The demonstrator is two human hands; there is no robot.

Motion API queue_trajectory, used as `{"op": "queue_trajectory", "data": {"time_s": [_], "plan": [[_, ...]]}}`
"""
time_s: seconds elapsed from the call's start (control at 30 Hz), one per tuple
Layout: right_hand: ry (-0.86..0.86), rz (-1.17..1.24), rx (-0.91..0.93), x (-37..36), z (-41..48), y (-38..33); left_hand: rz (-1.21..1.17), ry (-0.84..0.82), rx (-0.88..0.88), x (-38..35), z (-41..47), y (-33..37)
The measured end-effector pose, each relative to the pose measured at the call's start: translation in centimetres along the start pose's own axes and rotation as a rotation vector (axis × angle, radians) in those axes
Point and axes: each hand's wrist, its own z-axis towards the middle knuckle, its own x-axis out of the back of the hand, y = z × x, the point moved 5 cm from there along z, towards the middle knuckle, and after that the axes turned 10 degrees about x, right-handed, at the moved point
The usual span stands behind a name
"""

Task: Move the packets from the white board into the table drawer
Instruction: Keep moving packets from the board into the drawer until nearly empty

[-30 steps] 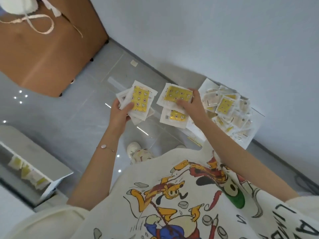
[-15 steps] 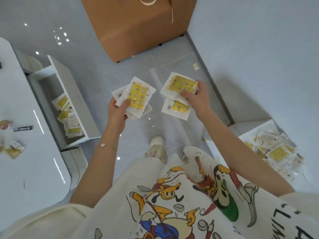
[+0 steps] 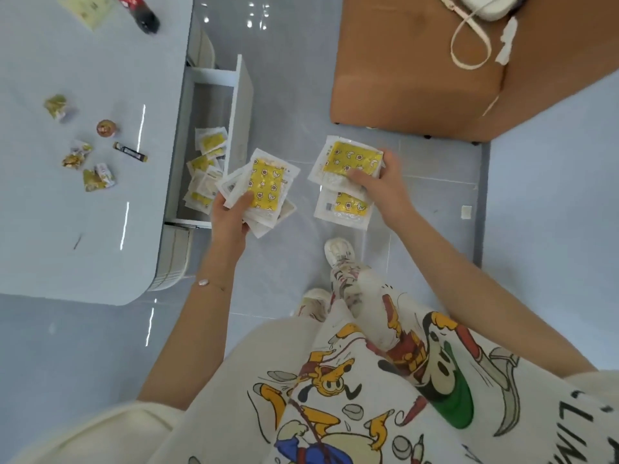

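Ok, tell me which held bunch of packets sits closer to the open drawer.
The fanned bunch in the left hand: it overlaps the drawer front in this view, while the stack in the right hand hangs over floor farther right.

Left hand (image 3: 231,219) — grips a fanned stack of white packets (image 3: 264,187) with yellow printed faces, thumb on top, just beside the open table drawer (image 3: 239,105). Right hand (image 3: 382,189) — holds a second bundle of packets (image 3: 348,159), one overlapping another, above the grey floor. The drawer is pulled out from the white table (image 3: 83,229), with loose packets (image 3: 206,169) lying inside. Tabletop: small wrappers (image 3: 97,177), a dark sachet (image 3: 130,152), a dark bottle (image 3: 144,18). A brown box (image 3: 418,72) is on the floor, beyond the right hand.
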Motion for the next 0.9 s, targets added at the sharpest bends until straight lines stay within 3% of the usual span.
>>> {"op": "queue_trajectory", "data": {"time_s": [0.43,0.67,0.9], "plan": [[-0.334,-0.174,0.023,-7.9,13.0,-4.6,-0.444,0.346,0.033,3.1,3.4,1.0],[-0.497,-0.231,0.030,-16.5,18.4,-6.0,-0.590,0.467,0.017,8.1,5.6,2.1],[-0.590,-0.222,-0.099,-25.9,24.4,-4.7,-0.712,0.570,0.068,14.2,9.1,3.0]]}}
